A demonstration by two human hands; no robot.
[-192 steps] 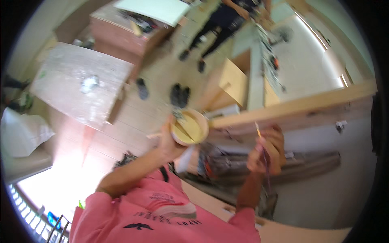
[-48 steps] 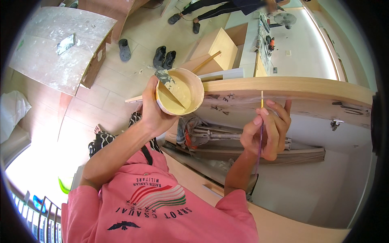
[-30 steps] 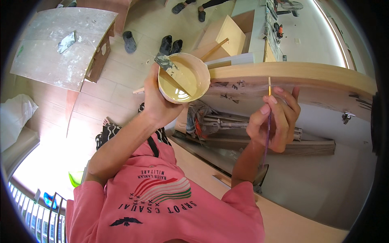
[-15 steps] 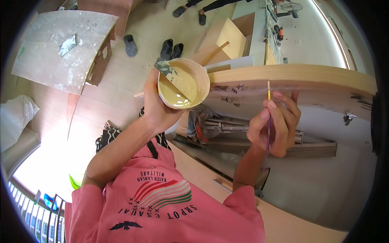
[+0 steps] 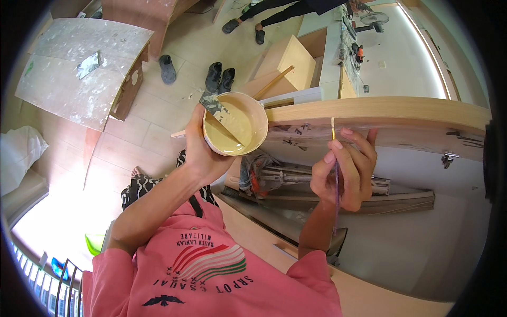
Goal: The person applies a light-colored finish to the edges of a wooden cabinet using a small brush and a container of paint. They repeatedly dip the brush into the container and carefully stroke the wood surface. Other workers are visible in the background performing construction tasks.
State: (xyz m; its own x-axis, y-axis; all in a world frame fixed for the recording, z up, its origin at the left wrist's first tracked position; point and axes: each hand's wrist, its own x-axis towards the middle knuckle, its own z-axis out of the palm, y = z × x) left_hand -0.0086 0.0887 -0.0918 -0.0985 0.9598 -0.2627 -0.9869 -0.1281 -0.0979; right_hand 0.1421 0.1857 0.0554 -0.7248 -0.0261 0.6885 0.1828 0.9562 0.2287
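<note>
My left hand (image 5: 199, 150) is wrapped round a round tub (image 5: 261, 117) of cream-coloured paint (image 5: 244, 127). A flat, paint-smeared scraper or stirring strip (image 5: 213, 107) leans across the tub's mouth, one end in the paint. A pale stick end (image 5: 178, 134) pokes out beside that hand's wrist; the rest of it is hidden. In my right hand (image 5: 348, 177) a thin paintbrush (image 5: 337, 185) with a purple handle is pinched, its pale bristles pointing up. The brush tip stands just in front of the light wood edge (image 5: 369, 109) of a panel; whether it touches is unclear.
Below the wood edge are a metal hinge (image 5: 449, 159) and long wrapped strips (image 5: 401, 201). A paint-spotted table (image 5: 63, 68) stands at the far left. Loose shoes (image 5: 214, 76) lie on the floor; another person's legs (image 5: 274, 16) show beyond. An open wooden cabinet (image 5: 296, 61) stands ahead.
My right hand and the brush have shifted slightly left, nearer the tub. The view has tilted a little, so the tub and wood edge sit lower in it. Both grips are unchanged.
</note>
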